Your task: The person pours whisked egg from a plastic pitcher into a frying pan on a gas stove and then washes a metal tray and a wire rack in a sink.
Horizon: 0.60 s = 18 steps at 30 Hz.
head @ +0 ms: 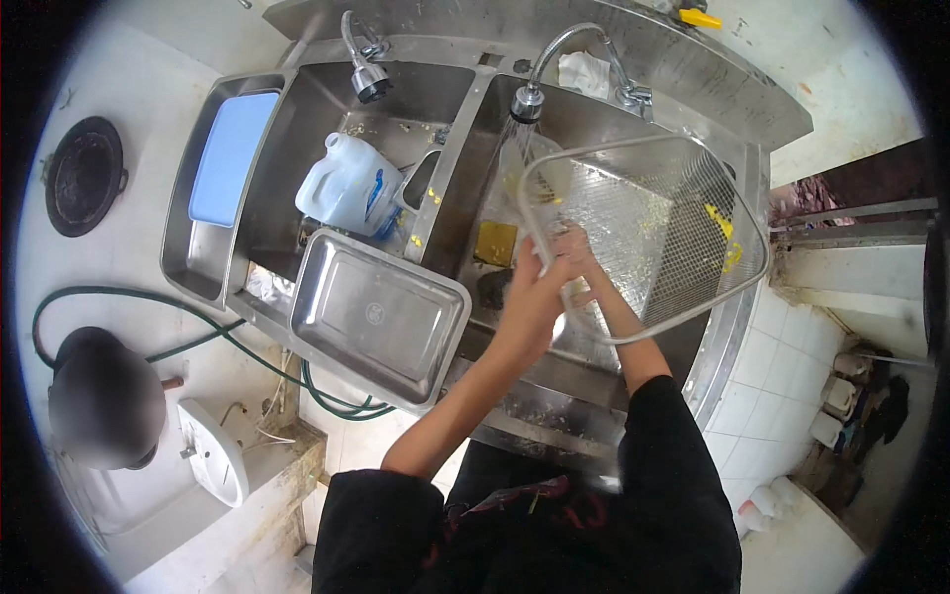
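Observation:
My left hand (pixel 536 297) grips the near-left rim of a wire mesh basket (pixel 686 245), which is tilted over the right sink basin (pixel 460 178). My right hand (pixel 575 252) is at the basket's left side, partly hidden behind the rim and mesh; whether it grips anything is unclear. Water runs from the right spray faucet (pixel 527 102) beside the basket. Yellow scraps cling to the mesh and lie in the basin. A yellow sponge (pixel 496 243) rests left of my hands, with a dark scouring pad (pixel 493 288) just below it.
A steel tray (pixel 375 315) straddles the front sink edge. In the left basin lies a plastic jug (pixel 355 185) under another faucet (pixel 369 80). A blue tray (pixel 234 160) sits farther left. A green hose (pixel 185 303) loops beside the sink, and a white washbasin (pixel 215 453) is lower left.

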Available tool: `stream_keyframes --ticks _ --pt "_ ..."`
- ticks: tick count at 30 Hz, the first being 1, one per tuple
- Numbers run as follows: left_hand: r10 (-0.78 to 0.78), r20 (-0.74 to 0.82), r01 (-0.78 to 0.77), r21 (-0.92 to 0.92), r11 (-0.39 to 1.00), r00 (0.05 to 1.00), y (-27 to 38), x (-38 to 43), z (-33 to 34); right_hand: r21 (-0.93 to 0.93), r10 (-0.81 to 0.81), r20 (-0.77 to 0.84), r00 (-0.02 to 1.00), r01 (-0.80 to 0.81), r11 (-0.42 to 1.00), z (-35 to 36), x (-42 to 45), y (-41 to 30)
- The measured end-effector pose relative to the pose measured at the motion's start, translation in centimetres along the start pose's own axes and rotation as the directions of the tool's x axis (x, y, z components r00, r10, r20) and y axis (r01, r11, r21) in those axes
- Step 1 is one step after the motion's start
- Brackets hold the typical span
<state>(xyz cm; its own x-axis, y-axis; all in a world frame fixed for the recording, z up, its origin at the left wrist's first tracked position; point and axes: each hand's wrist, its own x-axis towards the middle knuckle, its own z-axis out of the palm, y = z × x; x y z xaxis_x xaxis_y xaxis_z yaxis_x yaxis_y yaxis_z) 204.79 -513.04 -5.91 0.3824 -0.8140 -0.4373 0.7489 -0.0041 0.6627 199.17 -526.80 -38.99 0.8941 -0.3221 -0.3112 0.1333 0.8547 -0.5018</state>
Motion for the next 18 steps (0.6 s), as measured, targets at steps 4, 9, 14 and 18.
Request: stream_keyframes --ticks 4,9,14,18 --pt "0.155 -0.086 -0.158 -0.030 0.987 0.984 3.8 -6.5 -3.3 -0.796 -0.243 -0.198 0.950 -0.011 0.605 -2.5 1.4 1.6" --pt "0.364 -0.370 -0.328 0.158 0.931 0.855 7.1 -16.4 -7.9 -0.626 0.040 -0.208 0.977 -0.165 0.762 -4.2 2.2 -1.7" --pt "0.477 -0.689 -0.448 0.242 0.861 0.545 6.4 -27.4 -12.9 -0.755 -0.113 -0.370 0.922 -0.228 0.614 4.6 2.1 -3.4" --pt "0.427 -0.839 -0.571 0.179 0.801 0.337 3.9 -34.5 -18.0 -0.719 -0.162 -0.460 0.873 -0.259 0.645 7.1 4.5 -1.8"
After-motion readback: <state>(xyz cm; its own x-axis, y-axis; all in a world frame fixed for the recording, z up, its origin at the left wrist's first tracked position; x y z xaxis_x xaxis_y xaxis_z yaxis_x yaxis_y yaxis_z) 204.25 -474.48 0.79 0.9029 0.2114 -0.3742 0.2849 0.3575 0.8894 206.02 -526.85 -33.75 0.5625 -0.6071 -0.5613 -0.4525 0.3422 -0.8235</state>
